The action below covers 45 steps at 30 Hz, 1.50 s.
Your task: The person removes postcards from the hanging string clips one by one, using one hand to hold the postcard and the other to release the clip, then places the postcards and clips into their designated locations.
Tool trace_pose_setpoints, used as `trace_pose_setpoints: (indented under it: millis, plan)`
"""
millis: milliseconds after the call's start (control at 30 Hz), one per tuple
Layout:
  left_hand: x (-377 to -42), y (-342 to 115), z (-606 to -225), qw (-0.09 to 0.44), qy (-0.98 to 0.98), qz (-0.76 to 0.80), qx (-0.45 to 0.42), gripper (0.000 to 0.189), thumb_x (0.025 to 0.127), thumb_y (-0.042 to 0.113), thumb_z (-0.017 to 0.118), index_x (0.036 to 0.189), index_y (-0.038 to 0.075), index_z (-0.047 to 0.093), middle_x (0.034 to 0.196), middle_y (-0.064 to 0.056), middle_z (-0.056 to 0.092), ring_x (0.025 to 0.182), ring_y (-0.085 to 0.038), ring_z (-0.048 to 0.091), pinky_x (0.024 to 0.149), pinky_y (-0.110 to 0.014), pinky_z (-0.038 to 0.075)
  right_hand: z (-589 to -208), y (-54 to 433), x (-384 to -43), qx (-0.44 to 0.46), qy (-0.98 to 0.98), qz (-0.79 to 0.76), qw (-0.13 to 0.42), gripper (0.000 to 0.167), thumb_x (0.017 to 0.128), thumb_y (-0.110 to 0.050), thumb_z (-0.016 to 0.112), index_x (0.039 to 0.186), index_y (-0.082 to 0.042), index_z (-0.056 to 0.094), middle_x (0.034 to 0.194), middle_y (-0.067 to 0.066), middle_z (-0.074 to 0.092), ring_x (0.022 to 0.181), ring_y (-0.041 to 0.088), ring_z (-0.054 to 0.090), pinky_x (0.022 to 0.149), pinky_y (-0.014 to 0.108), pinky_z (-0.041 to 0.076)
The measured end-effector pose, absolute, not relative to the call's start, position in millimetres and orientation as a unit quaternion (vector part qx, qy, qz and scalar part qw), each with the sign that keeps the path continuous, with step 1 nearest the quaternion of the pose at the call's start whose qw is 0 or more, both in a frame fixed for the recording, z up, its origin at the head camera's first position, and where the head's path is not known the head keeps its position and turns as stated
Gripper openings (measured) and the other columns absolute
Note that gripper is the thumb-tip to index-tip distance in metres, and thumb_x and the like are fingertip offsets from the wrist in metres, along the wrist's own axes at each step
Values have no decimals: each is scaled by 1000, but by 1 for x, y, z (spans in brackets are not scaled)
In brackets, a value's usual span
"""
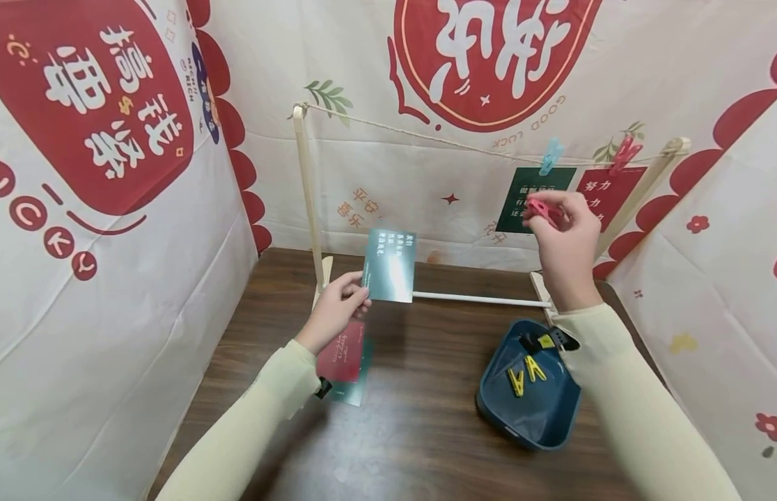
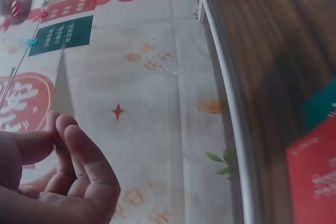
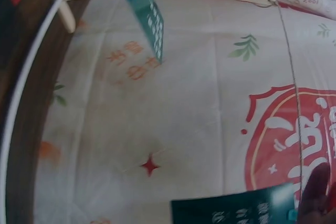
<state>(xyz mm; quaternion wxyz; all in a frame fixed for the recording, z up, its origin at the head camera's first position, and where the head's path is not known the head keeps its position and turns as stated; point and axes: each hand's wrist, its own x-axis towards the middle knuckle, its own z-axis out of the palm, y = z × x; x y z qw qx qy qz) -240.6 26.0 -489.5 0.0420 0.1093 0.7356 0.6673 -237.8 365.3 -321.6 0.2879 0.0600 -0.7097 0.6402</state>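
My left hand [image 1: 335, 309] pinches a green card [image 1: 390, 266] with white writing by its left edge, above the table. In the left wrist view, the fingers of that left hand [image 2: 73, 177] are bent against the thumb. My right hand [image 1: 571, 243] is raised, pinching a pinkish-red clothespin [image 1: 542, 210] between thumb and fingers. Behind it, a dark green card [image 1: 519, 186] hangs from a string [image 1: 413, 132] under a light blue clothespin [image 1: 551, 157]. A red card [image 1: 594, 182] hangs beside it from a red clothespin [image 1: 625, 153]. The right hand partly covers both hanging cards.
A dark blue bin [image 1: 507, 424] holding yellow clothespins [image 1: 516, 382] stands on the wooden table [image 1: 420, 396] at right. Wooden posts [image 1: 307, 188] hold up the string, with a white rod [image 1: 482, 299] low between them. A red card [image 1: 341, 355] overlaps a green one [image 1: 354, 395] at left.
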Motion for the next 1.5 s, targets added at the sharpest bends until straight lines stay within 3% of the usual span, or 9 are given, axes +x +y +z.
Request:
trace_pose_setpoints:
  millis: [233, 400, 467, 600, 733, 867, 1067, 1333, 1500]
  plan:
    - [-220, 0, -518, 50, 755, 652, 55, 44, 110, 10, 66, 151, -3, 57, 90, -12, 73, 83, -30, 69, 80, -45, 64, -361, 402, -215, -2, -834, 506, 222, 33, 106, -18, 72, 136, -9, 63, 118, 1, 65, 108, 14, 64, 87, 16, 54]
    - [-207, -18, -538, 64, 768, 638, 7, 46, 109, 9, 66, 151, -7, 55, 89, -14, 73, 82, -33, 69, 79, -41, 64, -389, 424, -201, 42, -881, 449, 144, 28, 107, -16, 72, 130, -6, 58, 112, 9, 67, 91, 16, 64, 75, 18, 56]
    - [-201, -24, -547, 70, 771, 632, -14, 46, 110, 8, 65, 151, -9, 54, 91, -18, 73, 83, -36, 68, 77, -40, 63, -403, 435, -195, 68, -899, 423, 92, 21, 108, -13, 71, 123, -2, 61, 106, 12, 67, 83, 19, 63, 70, 22, 57]
    - [-190, -31, -567, 95, 772, 626, -50, 45, 110, 7, 63, 151, -11, 53, 90, -20, 72, 75, -26, 66, 70, -33, 60, -438, 455, -187, 110, -917, 381, -42, 4, 107, -8, 69, 110, -5, 70, 96, 12, 69, 80, 22, 65, 68, 30, 59]
    - [-182, -33, -584, 128, 782, 608, -49, 46, 109, 4, 61, 151, -14, 51, 85, -15, 71, 67, -16, 61, 62, -26, 55, -476, 468, -182, 132, -903, 371, -171, 4, 106, -6, 70, 107, -5, 74, 92, 10, 71, 79, 25, 68, 69, 34, 61]
    - [-178, -34, -593, 149, 794, 588, -38, 49, 109, 2, 61, 153, -14, 47, 79, -9, 69, 64, -13, 59, 58, -24, 51, -507, 471, -176, 146, -889, 356, -248, 5, 103, -2, 72, 105, -1, 76, 94, 6, 70, 83, 24, 66, 70, 31, 60]
    - [-175, -35, -598, 172, 816, 551, -22, 53, 108, 3, 63, 157, -7, 44, 77, -8, 68, 63, -17, 59, 55, -28, 49, -532, 467, -165, 154, -892, 308, -292, 10, 100, -1, 75, 109, -1, 81, 95, 2, 72, 76, 18, 64, 64, 31, 58]
    - [-173, -37, -596, 181, 838, 515, -11, 54, 109, 8, 62, 160, -2, 44, 79, -8, 69, 65, -20, 63, 55, -30, 50, -532, 464, -163, 134, -912, 267, -280, 19, 100, -2, 75, 118, 4, 79, 94, 3, 72, 69, 19, 63, 59, 31, 56]
    - [-169, -38, -593, 167, 868, 468, 3, 55, 108, 10, 63, 160, 0, 47, 78, -11, 68, 64, -24, 65, 61, -37, 54, -534, 464, -164, 173, -926, 220, -254, 20, 98, -4, 77, 116, 4, 80, 97, 4, 76, 77, 12, 61, 68, 32, 57]
